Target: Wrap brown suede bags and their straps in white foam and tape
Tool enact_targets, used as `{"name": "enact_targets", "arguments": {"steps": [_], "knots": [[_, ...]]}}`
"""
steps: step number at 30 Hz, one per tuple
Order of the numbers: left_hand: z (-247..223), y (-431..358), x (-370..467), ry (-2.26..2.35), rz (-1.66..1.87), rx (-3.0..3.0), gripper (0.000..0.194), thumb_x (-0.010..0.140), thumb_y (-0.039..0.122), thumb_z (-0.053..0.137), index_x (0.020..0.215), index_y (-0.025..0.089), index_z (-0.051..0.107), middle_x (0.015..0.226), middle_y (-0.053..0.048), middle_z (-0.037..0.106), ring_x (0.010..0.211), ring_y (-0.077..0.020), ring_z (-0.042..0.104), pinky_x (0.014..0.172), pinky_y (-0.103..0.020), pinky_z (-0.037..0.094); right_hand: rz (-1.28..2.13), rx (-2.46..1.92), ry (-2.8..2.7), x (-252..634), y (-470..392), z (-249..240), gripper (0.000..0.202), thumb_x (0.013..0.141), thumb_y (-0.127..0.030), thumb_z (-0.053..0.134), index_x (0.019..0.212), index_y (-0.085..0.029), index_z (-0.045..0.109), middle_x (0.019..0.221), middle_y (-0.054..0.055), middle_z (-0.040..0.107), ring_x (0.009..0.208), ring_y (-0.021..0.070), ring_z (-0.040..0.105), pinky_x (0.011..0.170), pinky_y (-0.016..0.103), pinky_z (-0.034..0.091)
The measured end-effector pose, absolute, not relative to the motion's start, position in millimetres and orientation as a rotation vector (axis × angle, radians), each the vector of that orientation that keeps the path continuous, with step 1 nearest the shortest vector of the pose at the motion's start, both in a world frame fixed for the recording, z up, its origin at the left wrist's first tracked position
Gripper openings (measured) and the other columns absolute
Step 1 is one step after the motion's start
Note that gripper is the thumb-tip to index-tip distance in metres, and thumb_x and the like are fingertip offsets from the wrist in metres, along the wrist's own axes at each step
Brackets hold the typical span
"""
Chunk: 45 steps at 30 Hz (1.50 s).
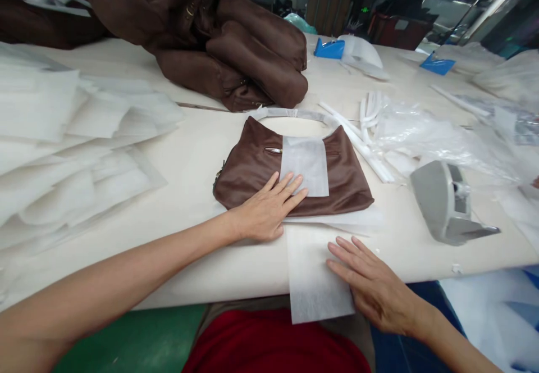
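Observation:
A brown leather bag [252, 176] lies flat on the table, its handle [295, 113] wrapped in white material and curving away from me. A white sheet [309, 165] runs over the bag's middle, and its lower part [315, 277] hangs past the table's front edge. My left hand [267, 207] lies open on the bag's lower front, fingertips at the sheet's left side. My right hand [370, 283] is open, fingers apart, over the right side of the hanging sheet. Whether it touches the sheet is hard to tell.
Brown bags [252, 47] are piled behind. White sheets [63, 154] spread at left. A grey tape dispenser [438, 201], white strips [362, 142] and clear plastic [429, 131] lie at right. Blue-ended dispensers [329, 49] stand farther back.

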<state>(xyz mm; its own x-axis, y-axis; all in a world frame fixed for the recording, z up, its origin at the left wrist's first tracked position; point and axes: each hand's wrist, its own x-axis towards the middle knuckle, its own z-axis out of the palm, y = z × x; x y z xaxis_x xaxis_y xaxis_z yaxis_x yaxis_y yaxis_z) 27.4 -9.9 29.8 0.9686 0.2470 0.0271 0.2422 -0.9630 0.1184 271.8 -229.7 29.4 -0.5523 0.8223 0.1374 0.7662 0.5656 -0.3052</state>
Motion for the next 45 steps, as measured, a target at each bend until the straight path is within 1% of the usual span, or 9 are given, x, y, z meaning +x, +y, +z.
{"name": "enact_targets", "arguments": {"steps": [5,14,26,29,32,34,37,41,45], "knots": [[34,-10,30,0.374,0.033,3.042,0.094,0.066,0.001,0.057,0.152,0.01,0.02,0.162,-0.023,0.014,0.15,-0.0397,0.008,0.119,-0.058,0.01,0.179,-1.425,-2.581,271,-251,2,0.078,0.077,-0.002,0.042,0.153,-0.018,0.034,0.159,0.012,0.031,0.149,0.0294,0.019,0.117,0.059,0.028],[66,-1,40,0.315,-0.015,3.007,0.077,0.076,0.006,0.054,0.148,0.013,0.025,0.156,-0.017,0.034,0.148,-0.0321,0.022,0.119,-0.046,0.022,0.105,-1.151,-2.338,217,-222,-10,0.054,0.095,-0.008,0.033,0.147,-0.016,0.043,0.139,0.013,0.058,0.141,0.0238,0.039,0.114,0.053,0.038],[37,-9,13,0.259,-0.015,2.966,0.099,0.063,0.005,0.054,0.154,0.015,0.018,0.164,-0.018,0.011,0.151,-0.0335,0.002,0.121,-0.054,0.015,0.163,-1.12,-2.286,233,-214,60,0.058,0.095,-0.017,0.04,0.152,-0.019,0.035,0.128,0.01,0.067,0.121,0.0219,0.062,0.106,0.037,0.05],[39,-7,9,0.223,-0.021,2.919,0.102,0.064,0.01,0.06,0.156,0.014,0.015,0.164,-0.02,0.007,0.151,-0.0366,0.001,0.12,-0.059,0.016,0.195,-1.214,-2.147,240,-175,75,0.037,0.098,-0.024,0.041,0.131,-0.025,0.058,0.109,0.006,0.075,0.099,0.0196,0.071,0.099,0.032,0.052],[41,-6,7,0.196,0.024,2.858,0.105,0.071,0.035,0.073,0.156,0.012,0.016,0.163,-0.022,0.011,0.15,-0.0412,0.007,0.119,-0.062,0.016,0.342,-1.525,-1.924,246,-121,79,0.033,0.1,-0.038,0.044,0.081,-0.023,0.067,0.076,0.001,0.071,0.071,0.0163,0.065,0.073,0.027,0.051],[42,-5,8,0.208,0.092,2.81,0.093,0.081,0.051,0.068,0.155,0.016,0.023,0.162,-0.019,0.019,0.149,-0.0386,0.017,0.119,-0.061,0.019,0.486,-1.711,-1.744,249,-88,76,0.04,0.096,-0.044,0.051,0.065,-0.02,0.057,0.062,-0.002,0.059,0.059,0.0131,0.055,0.058,0.024,0.041],[37,-5,11,0.335,0.264,2.733,0.051,0.1,0.04,0.045,0.147,0.022,0.04,0.153,-0.01,0.042,0.144,-0.0268,0.036,0.12,-0.054,0.027,0.62,-1.857,-1.542,249,-57,65,0.04,0.087,-0.044,0.06,0.06,-0.02,0.044,0.056,-0.005,0.046,0.055,0.0108,0.043,0.052,0.024,0.029],[24,-6,13,0.444,0.501,2.604,0.033,0.101,0.026,0.043,0.129,0.02,0.057,0.131,-0.008,0.065,0.125,-0.0203,0.058,0.116,-0.042,0.039,0.574,-2.029,-1.469,244,-44,53,0.045,0.082,-0.042,0.065,0.058,-0.02,0.035,0.054,-0.006,0.037,0.053,0.0104,0.036,0.054,0.026,0.021],[16,-4,9,0.612,0.599,2.428,0.017,0.095,0.031,0.055,0.109,0.024,0.062,0.109,-0.005,0.072,0.102,-0.0211,0.069,0.091,-0.034,0.059,0.575,-2.138,-1.452,242,-39,47,0.045,0.082,-0.046,0.066,0.058,-0.021,0.037,0.054,-0.005,0.04,0.054,0.0123,0.039,0.055,0.027,0.02]]}}
